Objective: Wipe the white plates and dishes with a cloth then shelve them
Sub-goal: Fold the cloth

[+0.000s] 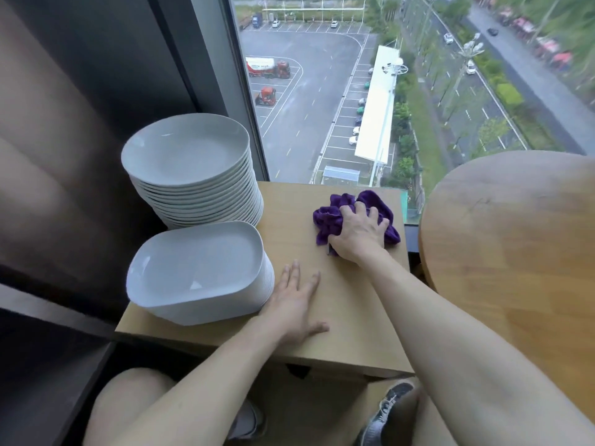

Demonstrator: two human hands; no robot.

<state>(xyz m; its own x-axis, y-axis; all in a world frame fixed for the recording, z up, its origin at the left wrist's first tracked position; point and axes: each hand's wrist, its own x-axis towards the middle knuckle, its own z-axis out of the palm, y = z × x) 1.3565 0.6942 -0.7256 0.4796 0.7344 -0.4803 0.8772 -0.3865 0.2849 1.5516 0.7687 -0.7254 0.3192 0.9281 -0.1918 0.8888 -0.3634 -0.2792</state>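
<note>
1. Cloth (326, 220) is bunched under your right hand (357, 235). The fingers curl round it and press it on the small wooden table (338, 284), near the far edge by the window (322, 91).
2. Your left hand (294, 304) lies flat with straight fingers and holds nothing, just beside the stack of squarish dishes (196, 265).
3. Behind it stands the taller stack of round plates (186, 156). I think the wiping is not yet begun.
4. Gather the cloth well into your palm before you lift it, so that no corner hangs loose. Take the top dish by its rim, slowly, because this stack stands close to the table edge.
</note>
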